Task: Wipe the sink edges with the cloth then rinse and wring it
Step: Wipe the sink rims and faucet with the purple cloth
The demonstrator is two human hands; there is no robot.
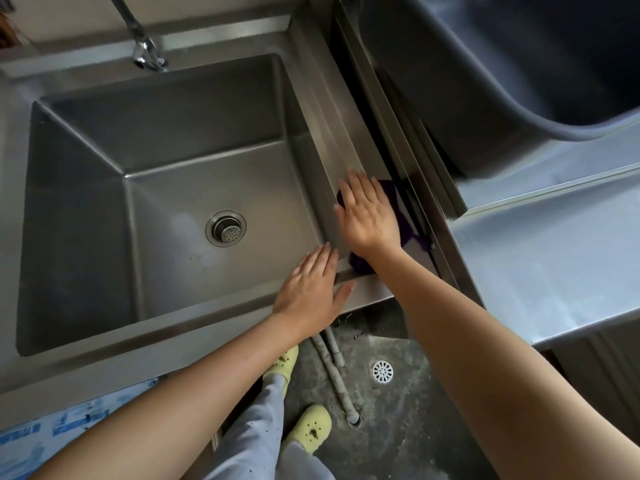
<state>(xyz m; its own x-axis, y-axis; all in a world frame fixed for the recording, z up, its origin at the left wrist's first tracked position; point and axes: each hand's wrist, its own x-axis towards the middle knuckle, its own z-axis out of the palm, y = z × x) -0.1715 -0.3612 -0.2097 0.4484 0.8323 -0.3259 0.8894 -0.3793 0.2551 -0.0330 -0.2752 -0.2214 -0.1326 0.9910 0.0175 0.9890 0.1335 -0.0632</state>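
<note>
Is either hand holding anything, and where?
Nothing gripped: right hand presses flat on the middle of the purple cloth; left hand rests flat on the sink rim.

The sink (pixel 221 327) is dull steel grey with paler streaks on its rim. The cloth (pixel 410 235) is deep purple. The tap (pixel 143 50) is shiny silver. The strainer (pixel 225 228) is silver, dotted with small holes. The bench (pixel 554 258) is pale bluish grey, and the tub (pixel 485 64) on it dark slate grey. The film (pixel 69 424) is blue with white patches. The floor (pixel 398 427) is mottled dark grey; its drain cover (pixel 382 371) is white with radial slots. The shoes (pixel 310 427) are pale yellow-green, the trousers (pixel 256 438) light grey with dark specks.
</note>
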